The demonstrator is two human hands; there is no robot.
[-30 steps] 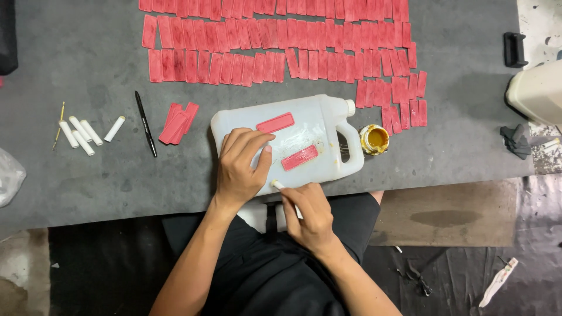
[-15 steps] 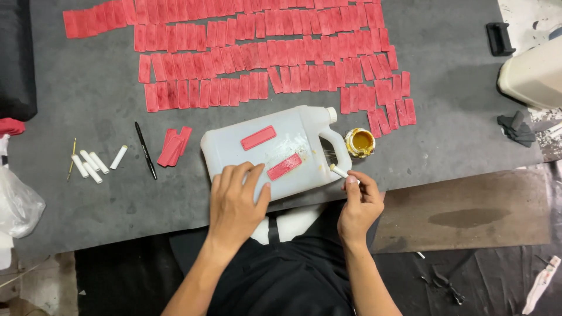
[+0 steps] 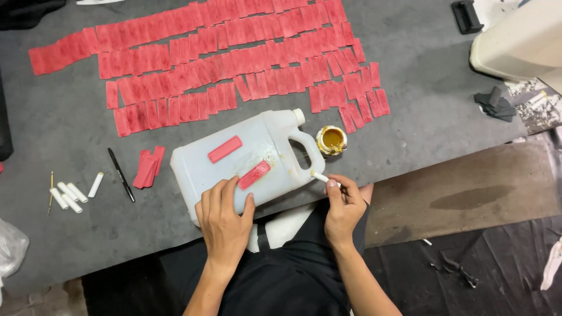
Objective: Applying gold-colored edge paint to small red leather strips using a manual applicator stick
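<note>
A white plastic jug (image 3: 257,140) lies on its side at the near edge of the grey table (image 3: 433,111). Two red strips (image 3: 225,148) lie on its flat face. My left hand (image 3: 225,219) rests flat on the jug, fingertips touching the nearer strip (image 3: 254,174). My right hand (image 3: 344,205) pinches a small white stick (image 3: 319,176) just beside the jug's handle. A small open pot of yellow-brown paste (image 3: 332,140) stands right of the handle.
Several rows of red strips (image 3: 222,64) cover the far table. A short stack of red strips (image 3: 147,168), a black pen (image 3: 121,174) and white sticks (image 3: 73,193) lie at left. A cream container (image 3: 521,41) stands far right; dark floor below.
The view has shifted so more rows of strips show. My right hand moved from beneath the jug out to the right, near the handle and the pot. My left hand stayed on the jug.
</note>
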